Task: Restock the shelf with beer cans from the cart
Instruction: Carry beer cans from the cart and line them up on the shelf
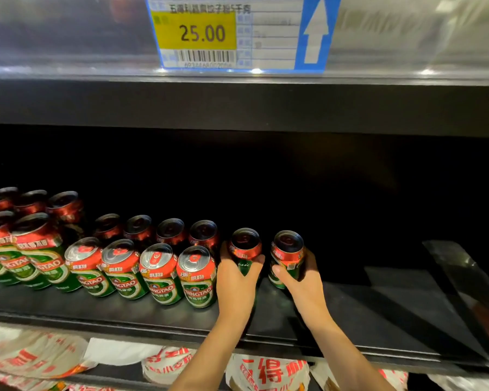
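Green and red beer cans stand in rows on a black shelf (378,311). The front row's end can (197,277) is just left of my hands. My left hand (236,280) is wrapped around one upright can (244,244) next to that row. My right hand (304,280) grips a second upright can (288,253) a little further right. Both cans stand on the shelf or just over it; I cannot tell which. The cart is out of view.
More cans are stacked two high at the far left (26,244). The shelf to the right of my hands is bare and dark. Above hangs a price tag reading 25.00 (202,32). White and red bags (266,373) lie on the shelf below.
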Demonstrator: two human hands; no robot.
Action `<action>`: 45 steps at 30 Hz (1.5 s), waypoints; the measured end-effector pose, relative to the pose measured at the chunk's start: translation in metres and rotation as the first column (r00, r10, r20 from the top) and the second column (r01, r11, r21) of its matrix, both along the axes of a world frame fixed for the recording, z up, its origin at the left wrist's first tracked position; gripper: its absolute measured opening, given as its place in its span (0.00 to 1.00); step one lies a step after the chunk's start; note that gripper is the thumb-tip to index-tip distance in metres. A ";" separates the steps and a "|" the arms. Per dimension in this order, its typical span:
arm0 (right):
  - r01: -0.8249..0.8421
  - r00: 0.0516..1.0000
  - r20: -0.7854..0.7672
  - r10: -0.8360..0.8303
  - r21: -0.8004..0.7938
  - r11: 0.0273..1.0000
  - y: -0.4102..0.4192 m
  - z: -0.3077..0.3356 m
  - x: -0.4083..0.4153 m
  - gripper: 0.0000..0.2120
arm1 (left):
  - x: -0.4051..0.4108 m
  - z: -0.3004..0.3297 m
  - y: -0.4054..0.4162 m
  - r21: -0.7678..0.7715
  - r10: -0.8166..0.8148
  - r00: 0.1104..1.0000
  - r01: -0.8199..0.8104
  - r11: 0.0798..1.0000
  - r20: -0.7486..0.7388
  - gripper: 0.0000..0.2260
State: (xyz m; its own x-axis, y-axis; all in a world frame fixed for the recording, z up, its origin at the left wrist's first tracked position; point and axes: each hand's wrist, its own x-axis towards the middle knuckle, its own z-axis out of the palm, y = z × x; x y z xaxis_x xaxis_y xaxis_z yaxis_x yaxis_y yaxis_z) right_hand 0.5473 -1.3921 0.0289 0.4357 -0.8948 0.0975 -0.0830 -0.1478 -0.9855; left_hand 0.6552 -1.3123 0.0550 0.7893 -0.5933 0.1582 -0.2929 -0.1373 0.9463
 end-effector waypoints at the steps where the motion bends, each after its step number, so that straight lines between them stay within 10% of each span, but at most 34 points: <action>1: 0.001 1.000 -0.022 -0.002 -0.021 1.000 0.001 0.000 0.000 0.30 | -0.002 -0.004 0.001 -0.008 -0.011 1.000 0.011 1.000 -0.029 0.12; 45: 0.130 0.953 -0.248 -0.174 -0.182 0.975 0.000 -0.013 0.009 0.25 | 0.000 -0.044 0.006 0.036 -0.054 0.991 0.050 0.998 0.119 0.14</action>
